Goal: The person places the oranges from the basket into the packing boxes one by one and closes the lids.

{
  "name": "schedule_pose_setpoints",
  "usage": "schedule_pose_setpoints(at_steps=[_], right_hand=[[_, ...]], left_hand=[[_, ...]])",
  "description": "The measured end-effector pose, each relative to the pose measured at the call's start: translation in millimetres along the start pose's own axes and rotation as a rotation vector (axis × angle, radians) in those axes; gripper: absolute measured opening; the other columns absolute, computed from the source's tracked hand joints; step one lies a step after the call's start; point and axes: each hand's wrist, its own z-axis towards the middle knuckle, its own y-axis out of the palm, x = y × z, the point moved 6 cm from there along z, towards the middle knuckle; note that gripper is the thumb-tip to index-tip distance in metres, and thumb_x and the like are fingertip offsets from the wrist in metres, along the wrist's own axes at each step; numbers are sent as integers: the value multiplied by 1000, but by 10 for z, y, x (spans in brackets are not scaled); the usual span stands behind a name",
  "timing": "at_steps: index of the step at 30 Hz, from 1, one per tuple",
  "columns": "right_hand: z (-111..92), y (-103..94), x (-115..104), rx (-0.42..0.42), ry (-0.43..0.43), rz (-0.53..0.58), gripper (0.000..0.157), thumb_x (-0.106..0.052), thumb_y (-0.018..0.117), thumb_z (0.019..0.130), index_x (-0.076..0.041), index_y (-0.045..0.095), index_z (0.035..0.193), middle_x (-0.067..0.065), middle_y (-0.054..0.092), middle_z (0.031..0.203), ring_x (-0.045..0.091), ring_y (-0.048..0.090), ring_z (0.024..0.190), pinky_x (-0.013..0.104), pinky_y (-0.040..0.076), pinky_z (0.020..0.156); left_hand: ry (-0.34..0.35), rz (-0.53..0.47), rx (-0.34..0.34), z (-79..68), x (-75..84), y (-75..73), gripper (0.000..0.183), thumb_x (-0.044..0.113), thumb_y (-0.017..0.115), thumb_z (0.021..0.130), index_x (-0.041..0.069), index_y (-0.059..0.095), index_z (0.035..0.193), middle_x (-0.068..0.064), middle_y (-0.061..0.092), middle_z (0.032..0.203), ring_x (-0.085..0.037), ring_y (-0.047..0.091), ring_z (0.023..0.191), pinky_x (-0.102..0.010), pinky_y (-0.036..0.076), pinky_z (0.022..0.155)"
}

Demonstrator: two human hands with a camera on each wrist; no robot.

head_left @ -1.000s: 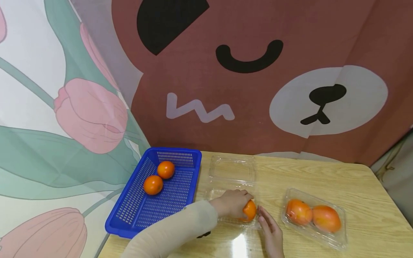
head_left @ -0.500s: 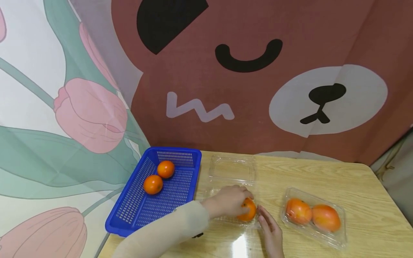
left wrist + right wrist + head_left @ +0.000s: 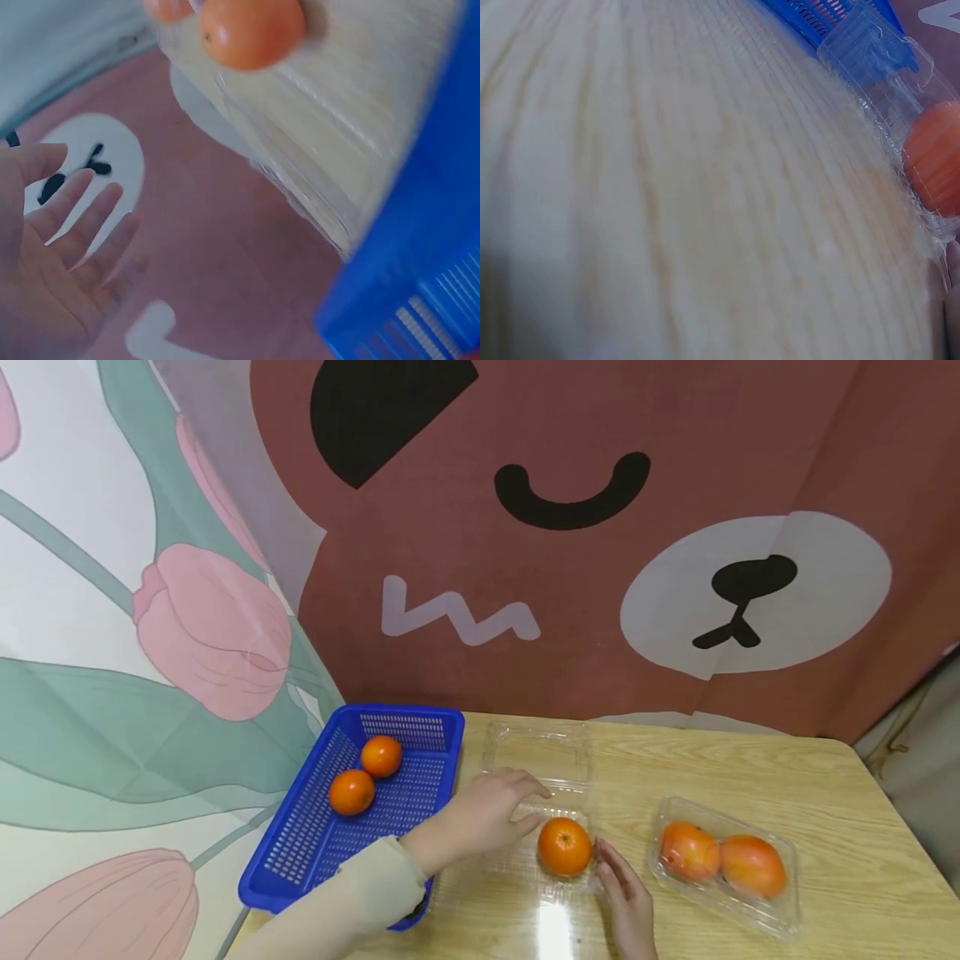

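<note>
An orange (image 3: 565, 847) sits in the right part of a clear plastic clamshell box (image 3: 495, 860), whose lid (image 3: 537, 755) lies folded back toward the wall. My left hand (image 3: 487, 814) is just left of the orange, fingers spread and loose, holding nothing. In the left wrist view the same hand (image 3: 67, 262) shows its empty palm. My right hand (image 3: 628, 897) is at the box's right side, fairly straight fingertips right at the rim beside the orange. Only a sliver of that hand shows at the edge of the right wrist view.
A blue slotted basket (image 3: 442, 810) at the left holds two oranges (image 3: 363, 777). On the right, another clear box (image 3: 791, 918) contains two orange fruits (image 3: 723, 858). A printed bear curtain (image 3: 450, 677) hangs behind the wooden table (image 3: 840, 802).
My left hand has let go of the orange and moved left, toward the basket. The orange stays in the box, now fully visible. My right hand keeps its place.
</note>
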Motion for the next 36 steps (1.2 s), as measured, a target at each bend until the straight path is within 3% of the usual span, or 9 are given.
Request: schedule_pose_setpoints(at_steps=[4,9,17,24,31,36], right_hand=[[-2,-2,2,6,2,-24,35,-17,51,96,-2,54,128,7,57,128,-4,54,108,11,41,88],[4,-7,1,6,15,-24,36,-18,51,96,-2,53,128,9,56,128,-4,54,108,12,41,88],[-1,-9,-20,9,3,-17,35,-15,51,96,-1,53,128,6,57,127,-3,54,108,12,41,88],[5,3,-14,-3,-39,11,35,-13,51,96,2,52,128,7,57,126,-2,55,109,13,42,88],[10,0,-4,-1,-49,18,34,-11,51,95,2,53,127,6,58,125,-1,55,109,14,42,88],[14,3,0,-7,-46,12,34,-11,51,95,2,53,127,9,57,126,-1,54,109,15,43,88]], left_hand=[[-65,-2,70,-62,-287,-152,31,40,57,90,24,62,116,7,60,117,-14,55,110,-35,47,89],[-161,-8,152,-150,-669,-295,29,37,60,89,24,63,115,5,60,118,-16,53,113,-37,45,92],[-278,-59,255,-257,-1140,-385,25,31,63,87,24,64,112,5,61,116,-18,52,114,-40,41,97],[-403,-76,298,-364,-1465,-336,28,30,65,86,22,65,113,2,61,116,-22,55,110,-44,42,94],[-544,-139,332,-494,-1841,-98,29,24,66,85,17,65,114,-4,61,117,-24,57,106,-44,45,89],[-628,-146,340,-593,-2078,-6,31,23,67,84,15,65,115,-8,60,119,-29,55,109,-49,42,91]])
